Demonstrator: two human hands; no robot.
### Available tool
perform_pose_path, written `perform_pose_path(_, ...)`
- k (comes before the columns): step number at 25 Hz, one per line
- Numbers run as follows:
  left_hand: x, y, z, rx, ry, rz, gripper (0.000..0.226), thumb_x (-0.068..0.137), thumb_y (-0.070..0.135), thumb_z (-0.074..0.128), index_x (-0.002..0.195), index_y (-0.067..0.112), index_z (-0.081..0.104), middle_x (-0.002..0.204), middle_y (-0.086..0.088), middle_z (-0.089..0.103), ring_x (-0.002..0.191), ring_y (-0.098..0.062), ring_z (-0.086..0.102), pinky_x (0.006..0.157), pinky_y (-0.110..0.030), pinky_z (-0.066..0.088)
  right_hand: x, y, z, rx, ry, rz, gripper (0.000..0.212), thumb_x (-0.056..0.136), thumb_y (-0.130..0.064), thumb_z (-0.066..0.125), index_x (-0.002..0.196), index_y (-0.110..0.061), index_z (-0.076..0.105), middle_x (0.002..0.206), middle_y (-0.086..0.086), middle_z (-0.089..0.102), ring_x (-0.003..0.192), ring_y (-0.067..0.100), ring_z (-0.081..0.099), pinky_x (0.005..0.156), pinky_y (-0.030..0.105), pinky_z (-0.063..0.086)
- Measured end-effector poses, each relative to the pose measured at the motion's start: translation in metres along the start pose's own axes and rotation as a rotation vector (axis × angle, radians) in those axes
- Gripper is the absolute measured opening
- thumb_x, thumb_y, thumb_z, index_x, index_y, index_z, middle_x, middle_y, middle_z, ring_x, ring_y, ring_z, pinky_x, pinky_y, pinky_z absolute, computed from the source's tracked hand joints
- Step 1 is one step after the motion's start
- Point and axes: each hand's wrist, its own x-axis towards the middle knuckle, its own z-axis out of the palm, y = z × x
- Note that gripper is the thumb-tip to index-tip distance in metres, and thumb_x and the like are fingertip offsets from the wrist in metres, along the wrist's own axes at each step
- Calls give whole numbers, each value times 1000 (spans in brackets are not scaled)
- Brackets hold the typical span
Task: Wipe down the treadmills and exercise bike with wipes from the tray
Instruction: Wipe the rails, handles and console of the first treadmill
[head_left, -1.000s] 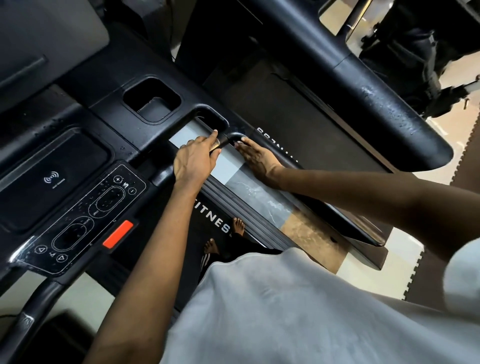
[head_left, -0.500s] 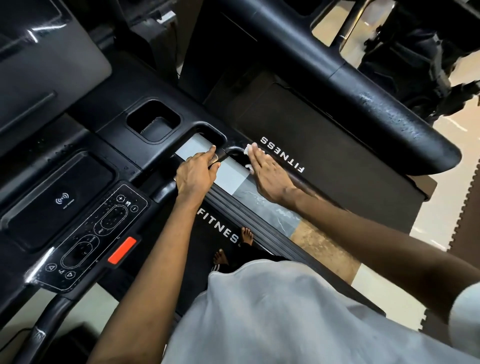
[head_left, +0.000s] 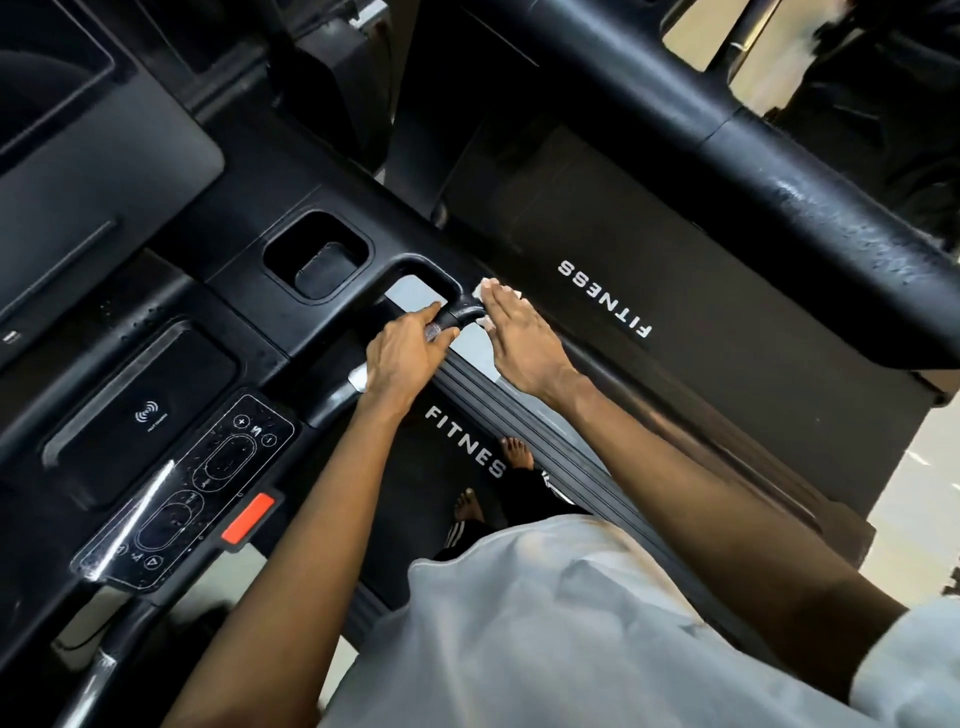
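White, the small wipe (head_left: 490, 286) shows at the centre of the frame, peeping out past the fingertips of the right hand (head_left: 519, 338). This hand lies flat, fingers straight and together, and presses the wipe down just beside the curved end of the black treadmill handlebar (head_left: 462, 313); the exact contact is hidden under the palm. The left hand (head_left: 408, 353), just beside it, has its fingers curled round the same handlebar, with the index finger stretched forward. At lower left is the glossy black control panel (head_left: 208, 483), with droplets on it, and a red rectangular button (head_left: 248, 518) beside it. A square black cup holder (head_left: 317, 254) sits above the hands. At the right, the black second treadmill (head_left: 675, 291) carries white letters FITNESS.
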Motion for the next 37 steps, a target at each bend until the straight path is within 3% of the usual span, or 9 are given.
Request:
perform_pose_path(9, 16, 20, 10, -35, -31, -130, 61, 92, 66, 55, 144, 32, 53, 138, -1, 62, 126, -25, 58, 98, -40, 46, 33, 43, -28, 320, -173, 362, 50, 107, -28, 34, 156, -17, 32, 157, 10, 39, 142, 32, 41, 115, 37, 31)
perform_pose_path(15, 15, 23, 12, -1, 18, -168, 61, 89, 73, 52, 141, 41, 55, 136, 10, 63, 121, -17, 61, 92, -33, 47, 47, 52, -34, 376, -276, 436, 51, 104, -27, 33, 155, -23, 34, 156, 12, 41, 141, 33, 42, 115, 38, 32)
perform_pose_path(20, 16, 23, 11, -46, 12, -183, 59, 87, 74, 55, 138, 46, 55, 136, 16, 63, 113, -10, 63, 86, -24, 44, 65, 65, -31, 591, -340, 356, 48, 106, -34, 33, 154, -33, 37, 159, -5, 36, 148, 20, 31, 120, 32, 20)
perform_pose_path(23, 16, 23, 9, -68, -2, -201, 58, 87, 73, 57, 138, 46, 55, 136, 16, 62, 113, -9, 63, 88, -23, 44, 57, 78, -30, 567, -384, 412, 39, 101, -33, 32, 127, -28, 61, 145, 1, 54, 137, 27, 45, 113, 36, 33)
perform_pose_path(25, 17, 23, 10, -73, -16, -206, 57, 86, 71, 59, 138, 46, 56, 135, 16, 63, 111, -9, 63, 90, -25, 46, 68, 75, -35, 561, -427, 432, 33, 92, -28, 35, 106, -23, 64, 132, 6, 62, 124, 31, 54, 104, 38, 40)
perform_pose_path(30, 21, 3, 0, -182, -155, -182, 60, 86, 59, 70, 141, 40, 55, 139, 9, 61, 122, -9, 59, 105, -30, 47, 88, 75, -30, 659, -414, 455, 47, 83, -34, 38, 118, -23, 67, 129, -2, 65, 120, 24, 58, 107, 40, 43)
perform_pose_path(33, 8, -10, -5, -149, -161, -189, 61, 87, 56, 70, 143, 39, 53, 141, 6, 60, 127, -11, 57, 108, -34, 46, 72, 92, -22, 608, -472, 562, 40, 73, -36, 33, 94, -19, 63, 106, 2, 66, 101, 25, 60, 87, 36, 48)
perform_pose_path(34, 4, -12, -5, -142, -144, -192, 60, 87, 57, 69, 143, 42, 51, 142, 7, 59, 128, -11, 55, 108, -34, 46, 68, 88, -27, 616, -463, 579, 38, 75, -36, 34, 94, -21, 64, 108, 3, 66, 103, 26, 61, 87, 36, 46)
perform_pose_path(37, 2, -10, -4, -117, -106, -199, 59, 86, 62, 67, 141, 49, 50, 142, 11, 58, 130, -10, 54, 107, -34, 46, 67, 65, -31, 611, -330, 386, 45, 102, -28, 38, 145, -24, 50, 153, 2, 46, 141, 24, 42, 115, 31, 29)
